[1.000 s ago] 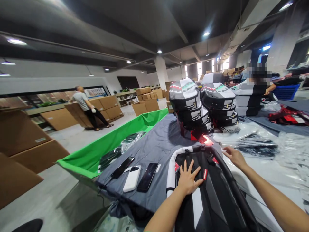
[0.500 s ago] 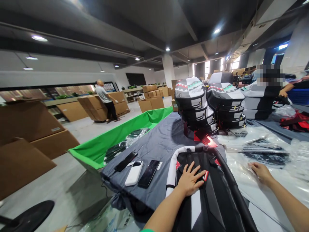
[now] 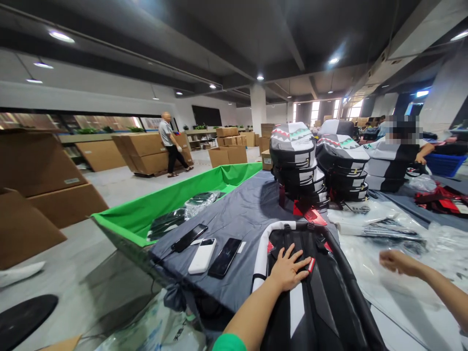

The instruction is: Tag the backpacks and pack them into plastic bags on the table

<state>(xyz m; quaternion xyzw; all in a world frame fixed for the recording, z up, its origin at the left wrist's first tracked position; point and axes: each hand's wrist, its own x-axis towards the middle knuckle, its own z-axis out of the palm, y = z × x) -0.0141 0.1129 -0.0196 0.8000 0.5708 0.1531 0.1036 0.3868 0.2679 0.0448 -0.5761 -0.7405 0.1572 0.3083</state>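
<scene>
A black and white backpack point(image 3: 321, 292) lies on the grey cloth-covered table point(image 3: 234, 214), its straps facing up. My left hand point(image 3: 288, 269) rests on it with fingers spread, beside a small red label point(image 3: 311, 265). To the right, my right hand point(image 3: 397, 262) hovers over clear plastic bags point(image 3: 387, 229); its fingers are curled, and whether anything small is in them cannot be made out. Red tags point(image 3: 310, 214) lie just beyond the backpack's top.
Stacked backpacks point(image 3: 294, 151) stand at the back. Left of my left hand lie two black phones point(image 3: 224, 257) and a white power bank point(image 3: 202, 256). A green-lined bin point(image 3: 135, 219) borders the table. One person point(image 3: 170, 144) walks by cartons; another point(image 3: 420, 151) is behind the stacks.
My right hand has shifted slightly right and its fingers look more curled. The left hand stays on the backpack. The distant person has turned and stepped right. The view has shifted a little.
</scene>
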